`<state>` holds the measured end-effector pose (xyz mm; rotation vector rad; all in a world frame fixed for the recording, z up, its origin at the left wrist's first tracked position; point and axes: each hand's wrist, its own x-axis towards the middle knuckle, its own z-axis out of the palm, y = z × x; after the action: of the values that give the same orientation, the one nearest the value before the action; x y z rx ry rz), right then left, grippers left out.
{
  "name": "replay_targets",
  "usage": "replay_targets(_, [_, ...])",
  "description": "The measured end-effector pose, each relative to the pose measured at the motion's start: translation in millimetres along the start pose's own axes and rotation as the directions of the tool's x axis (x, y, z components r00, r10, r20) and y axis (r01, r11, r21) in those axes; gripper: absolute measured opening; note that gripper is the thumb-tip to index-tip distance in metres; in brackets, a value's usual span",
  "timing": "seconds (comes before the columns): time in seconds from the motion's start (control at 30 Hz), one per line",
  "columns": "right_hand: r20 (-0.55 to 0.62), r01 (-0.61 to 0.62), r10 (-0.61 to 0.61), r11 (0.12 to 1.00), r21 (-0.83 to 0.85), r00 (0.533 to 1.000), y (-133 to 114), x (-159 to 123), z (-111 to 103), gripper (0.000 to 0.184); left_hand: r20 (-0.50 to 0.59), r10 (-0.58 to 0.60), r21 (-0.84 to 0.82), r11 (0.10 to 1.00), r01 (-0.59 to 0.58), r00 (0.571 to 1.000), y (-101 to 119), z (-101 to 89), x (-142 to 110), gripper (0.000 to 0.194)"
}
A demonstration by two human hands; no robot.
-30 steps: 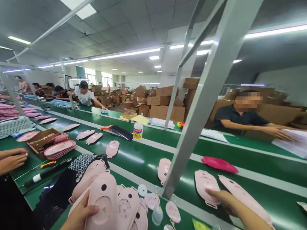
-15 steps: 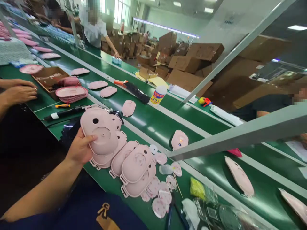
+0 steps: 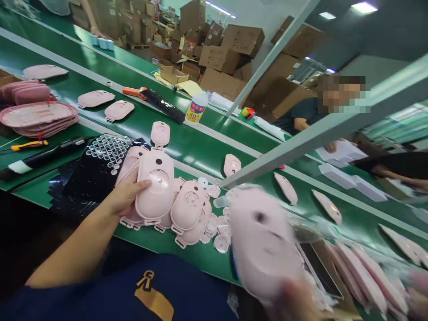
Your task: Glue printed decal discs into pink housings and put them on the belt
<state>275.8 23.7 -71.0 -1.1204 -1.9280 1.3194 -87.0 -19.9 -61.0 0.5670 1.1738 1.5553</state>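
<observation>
My left hand (image 3: 124,196) grips a pale pink plastic cover (image 3: 156,191) by its left side, thumb on its front. The cover has a dark round hole and a round recess, and stands over other covers. At the lower right my right hand (image 3: 296,298), smeared by motion, holds another pink cover (image 3: 261,240) by its lower end. Between them are more pink covers (image 3: 187,211) in an overlapping pile. Small round printed discs (image 3: 221,243) lie beside that pile. Left of my left hand is a black sheet with rows of round clear stickers (image 3: 109,151).
A green conveyor (image 3: 200,154) carries spaced-out pink covers. On its far side stand a glue bottle (image 3: 196,108) and an orange-handled tool (image 3: 133,92). A metal post (image 3: 317,133) slants across the right. A carton of pink covers (image 3: 361,276) sits lower right; co-workers sit opposite.
The view has swung to the right. My right hand has come into view with a pink cover. My left hand still holds its cover; the carton at lower right now shows.
</observation>
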Motion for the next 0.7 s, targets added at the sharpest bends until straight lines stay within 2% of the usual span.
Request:
replay_targets(0.07, [-0.129, -0.029, 0.045, 0.992, 0.127, 0.991, 0, -9, 25, 0.058, 0.010, 0.066, 0.251, 0.966, -0.067, 0.998, 0, -8.9, 4, 0.106])
replay_targets(0.13, [-0.195, -0.085, 0.155, 0.941, 0.326, 0.969, 1, -3, 51, 0.061, 0.010, 0.153, 0.512, 0.848, -0.136, 0.988, -1, -20.2, 13, 0.106])
replay_targets(0.23, [-0.183, -0.116, 0.258, 0.822, 0.558, 0.949, 1, 17, 77, 0.065, 0.101, 0.224, 0.803, 0.556, -0.213, 0.969, -2, -34.8, 30, 0.082])
replay_targets(0.3, [-0.171, -0.113, 0.261, 0.798, 0.592, 0.950, 2, 25, 84, 0.066, 0.183, 0.226, 0.897, 0.359, -0.257, 0.957, 0, -39.3, 38, 0.069])
replay_targets(0.37, [-0.155, -0.113, 0.246, 0.806, 0.582, 0.957, 2, 25, 84, 0.066, 0.211, 0.258, 0.934, 0.233, -0.273, 0.943, 6, -36.8, 36, 0.064])
replay_targets(0.43, [-0.162, -0.085, 0.185, 0.871, 0.484, 0.969, 2, 21, 78, 0.064, 0.206, 0.362, 0.935, 0.201, -0.292, 0.909, 14, -24.7, 21, 0.060])
replay_targets(0.5, [-0.166, -0.050, 0.114, 0.935, 0.352, 0.979, -2, 16, 66, 0.061, 0.215, 0.470, 0.892, 0.261, -0.368, 0.856, 21, -3.7, -2, 0.055])
replay_targets(0.57, [-0.116, -0.005, 0.033, 0.973, 0.230, 0.993, -10, 10, 53, 0.055, 0.327, 0.503, 0.784, 0.328, -0.527, 0.800, 24, 21.4, -26, 0.048])
replay_targets(0.63, [-0.015, 0.108, -0.107, 0.987, 0.120, 0.994, -22, 5, 41, 0.049, 0.535, 0.369, 0.692, 0.325, -0.645, 0.760, 22, 44.5, -42, 0.051])
replay_targets(0.7, [0.077, 0.266, -0.264, 0.964, -0.010, 0.961, -31, 0, 34, 0.045, 0.680, 0.090, 0.675, 0.312, -0.669, 0.728, 18, 62.3, -46, 0.064])
